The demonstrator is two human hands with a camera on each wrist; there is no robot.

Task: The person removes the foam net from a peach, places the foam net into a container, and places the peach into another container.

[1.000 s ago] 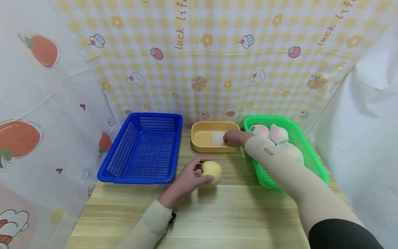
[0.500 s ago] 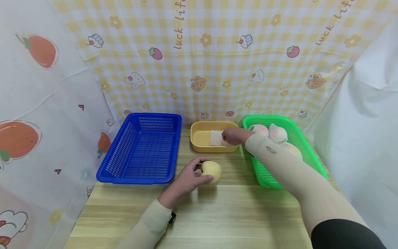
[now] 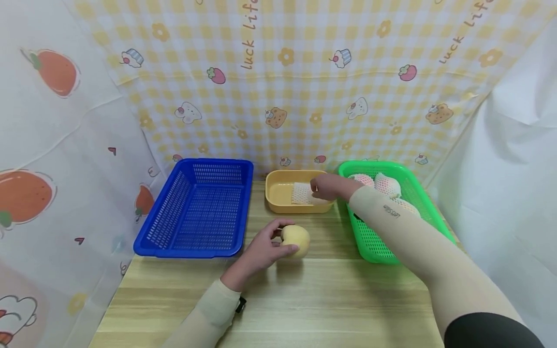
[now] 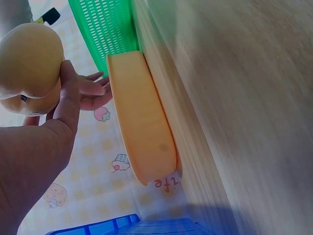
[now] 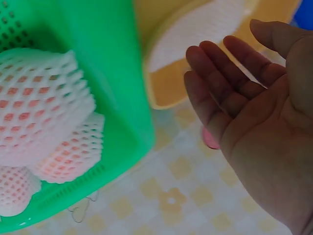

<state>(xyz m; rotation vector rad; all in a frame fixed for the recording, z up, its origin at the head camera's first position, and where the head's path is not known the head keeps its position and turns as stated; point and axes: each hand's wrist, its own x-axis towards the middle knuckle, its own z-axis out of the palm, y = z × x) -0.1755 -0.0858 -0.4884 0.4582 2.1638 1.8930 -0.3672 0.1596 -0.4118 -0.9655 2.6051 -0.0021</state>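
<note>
My left hand (image 3: 265,250) grips a round, pale yellow fruit (image 3: 296,241) just above the wooden table, thumb on the near side. In the left wrist view the fruit (image 4: 30,61) has a dimple with a dark stem spot. My right hand (image 3: 327,187) hangs over the right part of a small yellow tray (image 3: 278,209), just above a white foam net sleeve (image 3: 300,193) lying in it. The right wrist view shows that hand's fingers (image 5: 227,68) loosely bent and apart, with nothing between them.
A blue slotted basket (image 3: 204,212) stands at the left. At the right, a green basket (image 3: 370,249) holds several fruits in foam nets (image 3: 387,185), partly behind the right forearm. A patterned curtain (image 3: 278,87) hangs behind the baskets.
My right hand's fingers have loosened and lifted off the foam net sleeve, which stays in the tray. The right forearm has shifted slightly right. The left hand holds the fruit in the same place.
</note>
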